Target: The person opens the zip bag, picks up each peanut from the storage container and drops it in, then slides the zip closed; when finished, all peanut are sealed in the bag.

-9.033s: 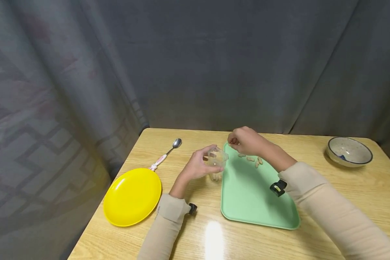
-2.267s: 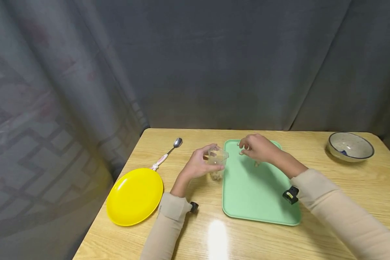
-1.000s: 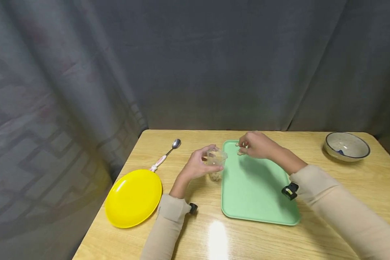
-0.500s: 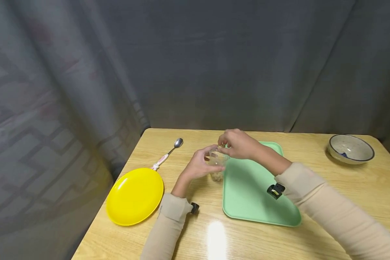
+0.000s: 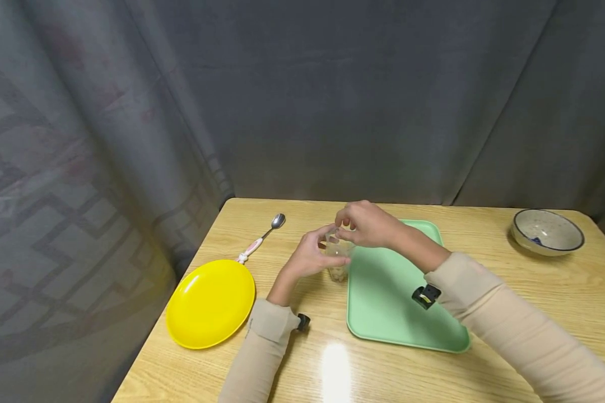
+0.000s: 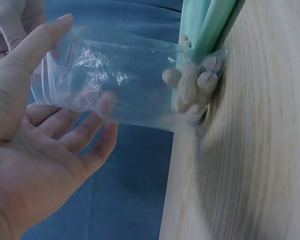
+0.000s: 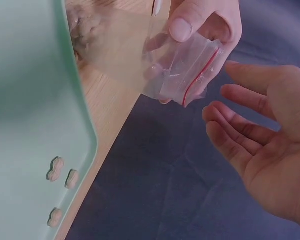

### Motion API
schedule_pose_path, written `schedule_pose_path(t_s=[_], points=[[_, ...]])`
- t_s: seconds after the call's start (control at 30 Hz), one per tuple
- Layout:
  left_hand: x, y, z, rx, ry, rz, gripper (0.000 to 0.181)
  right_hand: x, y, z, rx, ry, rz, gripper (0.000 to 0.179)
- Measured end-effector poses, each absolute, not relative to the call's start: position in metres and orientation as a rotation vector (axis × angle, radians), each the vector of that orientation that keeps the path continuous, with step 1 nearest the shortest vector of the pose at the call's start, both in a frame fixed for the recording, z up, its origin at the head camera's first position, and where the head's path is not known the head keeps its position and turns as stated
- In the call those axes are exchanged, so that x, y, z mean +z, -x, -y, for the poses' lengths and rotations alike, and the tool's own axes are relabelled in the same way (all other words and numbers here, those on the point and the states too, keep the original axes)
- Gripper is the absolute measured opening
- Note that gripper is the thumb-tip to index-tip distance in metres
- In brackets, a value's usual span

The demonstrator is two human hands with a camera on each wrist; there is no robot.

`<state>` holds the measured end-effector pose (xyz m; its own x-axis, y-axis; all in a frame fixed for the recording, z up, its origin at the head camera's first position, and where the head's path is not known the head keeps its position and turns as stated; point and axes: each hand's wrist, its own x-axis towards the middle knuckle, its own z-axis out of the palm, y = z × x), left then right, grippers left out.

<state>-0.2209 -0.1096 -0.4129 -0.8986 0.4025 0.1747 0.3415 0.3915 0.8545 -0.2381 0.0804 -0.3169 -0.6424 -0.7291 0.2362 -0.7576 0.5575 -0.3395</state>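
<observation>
My left hand [image 5: 310,254] holds a clear zip bag [image 6: 135,75] upright, thumb on one side and fingers on the other. Several peanuts in their shells [image 6: 187,90] lie at the bottom of the bag, which rests on the table just left of the green tray [image 5: 398,296]. Right at the bag's mouth, with its red zip line, is my right hand [image 5: 370,224]. In the right wrist view its fingers are loosely bent and apart, with nothing between them. Three loose peanuts [image 7: 56,168] lie on the tray near its far edge; in the head view the right hand and arm hide them.
A yellow plate [image 5: 210,305] stands on the left of the wooden table, with a spoon [image 5: 254,244] with a rabbit handle behind it. A speckled bowl [image 5: 547,232] with a dark blue rim is at the far right. Grey curtain [image 5: 333,112] hangs behind the table.
My right hand has moved left from the tray's far end, where it was among peanuts, to the bag's mouth, and a peanut has left its fingers. The left hand stays on the bag.
</observation>
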Motion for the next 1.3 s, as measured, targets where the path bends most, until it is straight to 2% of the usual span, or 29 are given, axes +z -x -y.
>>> schedule_pose_path(t_s=[0.3, 0.7, 1.0, 1.3], points=[[-0.411, 0.221, 0.110, 1.593, -0.717, -2.559, 0.080, -0.329, 0.256, -0.099, 0.655, -1.147, 2.783, 0.012], [-0.410, 0.220, 0.106, 1.604, -0.760, -2.569, 0.078, -0.384, 0.290, -0.142, 0.480, -0.777, 3.148, 0.025], [-0.411, 0.223, 0.106, 1.576, -0.769, -2.584, 0.080, -0.409, 0.297, -0.149, 0.530, -0.857, 3.079, 0.009], [-0.413, 0.223, 0.108, 1.564, -0.758, -2.585, 0.079, -0.411, 0.293, -0.150, 0.617, -0.845, 3.045, 0.007]])
